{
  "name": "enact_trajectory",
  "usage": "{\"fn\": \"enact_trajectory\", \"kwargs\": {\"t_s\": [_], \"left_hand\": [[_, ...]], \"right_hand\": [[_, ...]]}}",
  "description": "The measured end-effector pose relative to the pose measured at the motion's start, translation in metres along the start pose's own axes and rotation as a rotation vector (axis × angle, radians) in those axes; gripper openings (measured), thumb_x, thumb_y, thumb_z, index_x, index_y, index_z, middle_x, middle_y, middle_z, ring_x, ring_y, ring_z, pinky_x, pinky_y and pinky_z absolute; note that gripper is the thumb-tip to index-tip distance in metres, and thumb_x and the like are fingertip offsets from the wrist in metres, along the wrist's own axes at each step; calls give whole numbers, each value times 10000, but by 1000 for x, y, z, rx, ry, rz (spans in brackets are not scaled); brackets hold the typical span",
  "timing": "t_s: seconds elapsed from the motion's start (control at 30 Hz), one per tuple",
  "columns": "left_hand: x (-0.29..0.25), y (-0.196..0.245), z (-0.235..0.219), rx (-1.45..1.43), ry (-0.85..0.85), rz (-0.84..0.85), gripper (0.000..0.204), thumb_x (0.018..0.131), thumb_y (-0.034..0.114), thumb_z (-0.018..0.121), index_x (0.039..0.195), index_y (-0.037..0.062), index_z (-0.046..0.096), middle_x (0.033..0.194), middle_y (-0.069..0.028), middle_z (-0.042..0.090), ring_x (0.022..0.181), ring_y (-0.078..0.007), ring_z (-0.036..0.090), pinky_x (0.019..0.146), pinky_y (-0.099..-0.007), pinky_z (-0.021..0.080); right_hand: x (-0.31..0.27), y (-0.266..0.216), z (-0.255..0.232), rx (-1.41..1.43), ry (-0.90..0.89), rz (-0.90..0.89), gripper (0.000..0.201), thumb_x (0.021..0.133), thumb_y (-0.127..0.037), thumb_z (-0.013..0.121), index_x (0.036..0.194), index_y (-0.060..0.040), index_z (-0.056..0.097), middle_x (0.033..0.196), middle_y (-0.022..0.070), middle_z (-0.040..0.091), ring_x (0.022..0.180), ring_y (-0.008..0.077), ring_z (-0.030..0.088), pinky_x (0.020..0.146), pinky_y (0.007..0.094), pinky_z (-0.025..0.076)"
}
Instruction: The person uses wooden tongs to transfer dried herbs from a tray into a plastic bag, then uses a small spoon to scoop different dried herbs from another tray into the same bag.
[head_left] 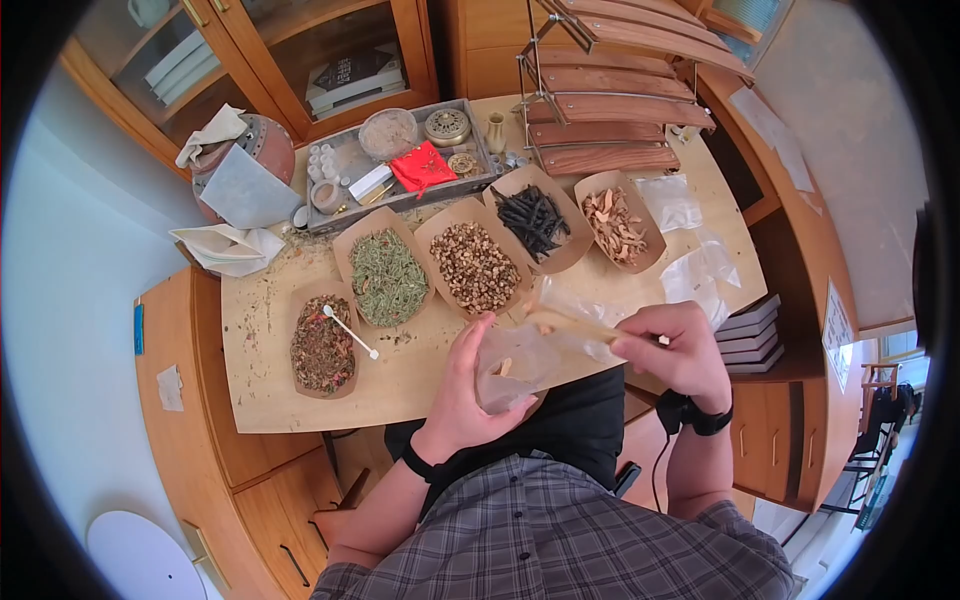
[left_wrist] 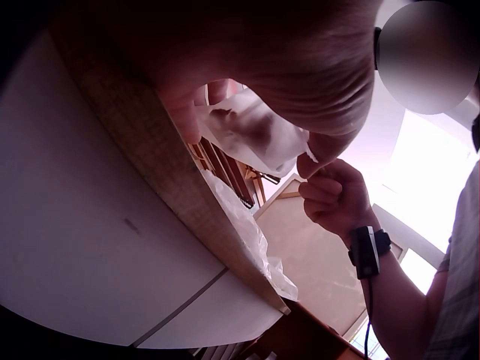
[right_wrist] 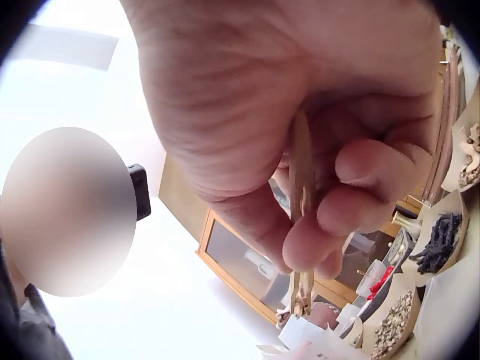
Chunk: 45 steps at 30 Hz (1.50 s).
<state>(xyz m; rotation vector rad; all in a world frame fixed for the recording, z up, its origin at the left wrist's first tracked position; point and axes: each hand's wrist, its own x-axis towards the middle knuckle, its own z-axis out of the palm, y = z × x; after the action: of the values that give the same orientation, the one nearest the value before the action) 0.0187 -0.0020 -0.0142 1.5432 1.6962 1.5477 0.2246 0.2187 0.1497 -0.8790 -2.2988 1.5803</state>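
My left hand [head_left: 458, 392] holds a translucent plastic bag [head_left: 522, 362] in front of my body, the thumb on its near side and fingers on its far side. A small tan piece shows through the bag. In the left wrist view the bag [left_wrist: 251, 135] spans the gap under the palm. My right hand [head_left: 685, 348] pinches a slim wooden stick [right_wrist: 301, 176] between thumb and curled fingers, its far end [right_wrist: 302, 300] rough and split-looking. In the head view the stick points left toward the bag's opening. A cardboard tray of brown-yellow chunks [head_left: 472, 262] stands just beyond the left hand.
Other cardboard trays hold mixed herbs [head_left: 318, 355] with a white spoon [head_left: 350, 332] on top, green herbs [head_left: 387, 280], black sticks [head_left: 532, 218] and tan slices [head_left: 613, 225]. Behind are a grey tray [head_left: 330, 228] of small items and a wooden slatted rack [head_left: 620, 110]. Plastic bags [head_left: 695, 275] lie right.
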Motion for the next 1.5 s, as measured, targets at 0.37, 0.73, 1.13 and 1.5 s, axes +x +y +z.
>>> {"fn": "enact_trajectory", "kwargs": {"t_s": [0.37,0.73,1.13,1.5], "left_hand": [[1,1,-1,9,15,-2,1239,834,106,960,1758,65,135,1765,-257,273,1608,-407,431,1254,-574,485],[1,2,-1,-13,20,-3,1247,832,101,957,1766,80,131,1765,-250,279,1630,-390,401,1255,-571,475],[0,2,0,-57,4,-38,1234,845,79,943,1764,67,119,1777,-268,261,1603,-394,442,1241,-546,497],[0,0,2,-55,8,-14,1233,853,88,937,1767,64,110,1763,-280,281,1634,-399,398,1262,-569,473]], "right_hand": [[1,11,-2,-99,-163,-151,157,931,-125,883,998,13,848,817,112,787,668,184,692,623,328,514],[7,15,1,-178,-210,-253,146,921,-120,889,1004,-4,856,832,138,792,712,267,750,656,359,556],[9,16,1,-194,-185,-270,155,907,-111,898,1024,-16,861,836,134,788,727,278,735,669,367,554],[11,23,1,-188,-186,-299,171,902,-111,909,1047,-31,868,859,121,791,762,259,725,678,364,546]]}}
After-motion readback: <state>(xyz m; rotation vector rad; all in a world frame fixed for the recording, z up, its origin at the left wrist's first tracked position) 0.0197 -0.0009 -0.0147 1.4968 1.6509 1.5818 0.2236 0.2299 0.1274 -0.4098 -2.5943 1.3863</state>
